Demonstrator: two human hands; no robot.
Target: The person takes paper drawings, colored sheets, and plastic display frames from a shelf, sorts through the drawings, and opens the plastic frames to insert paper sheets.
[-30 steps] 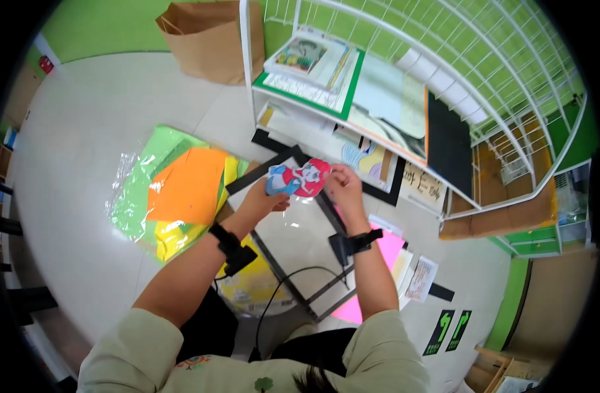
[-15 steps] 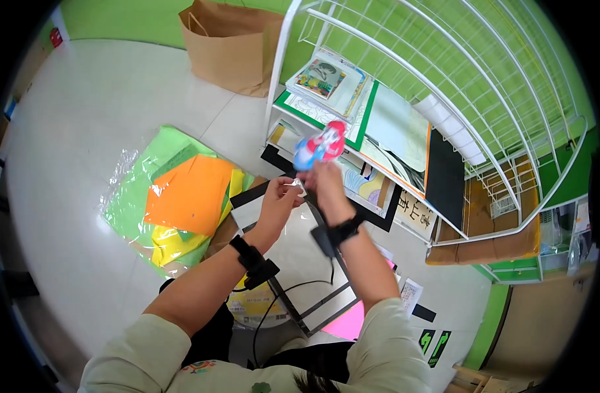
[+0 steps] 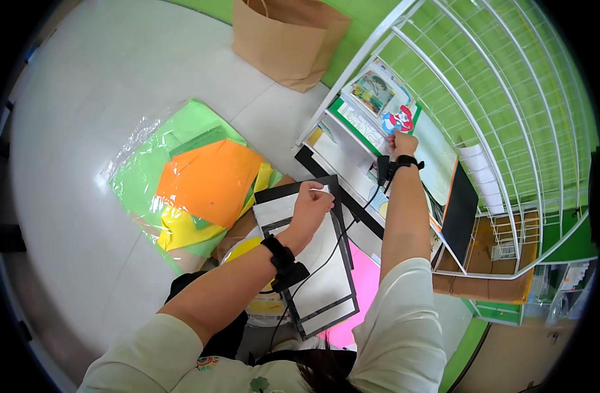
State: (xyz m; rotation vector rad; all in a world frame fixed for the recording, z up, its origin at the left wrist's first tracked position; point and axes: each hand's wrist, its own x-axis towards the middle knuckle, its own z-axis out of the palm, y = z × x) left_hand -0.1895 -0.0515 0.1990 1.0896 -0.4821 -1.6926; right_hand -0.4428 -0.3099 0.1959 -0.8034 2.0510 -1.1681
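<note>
A red, white and blue cartoon paper cutout [image 3: 397, 120] is pinched by its lower edge in my right hand [image 3: 403, 144], over the papers on the white wire rack. My left hand [image 3: 311, 208] is closed over the top end of the black-framed white boards [image 3: 323, 262], its thumb and fingers pinching a small white piece [image 3: 323, 189] that is mostly hidden. Beneath the cutout lie a green-bordered sheet [image 3: 360, 129] and a stack of picture papers [image 3: 374, 93].
Left of the boards, a clear plastic bag with green, yellow and orange sheets [image 3: 208, 180] lies on the floor. A brown paper bag [image 3: 283, 42] stands at the back. The white wire rack [image 3: 404, 16] rises at right, and pink paper [image 3: 365, 275] lies beside the boards.
My right hand has carried the cutout away from my left hand, rightward onto the rack's papers. My left hand stays by the boards. The view has shifted, too.
</note>
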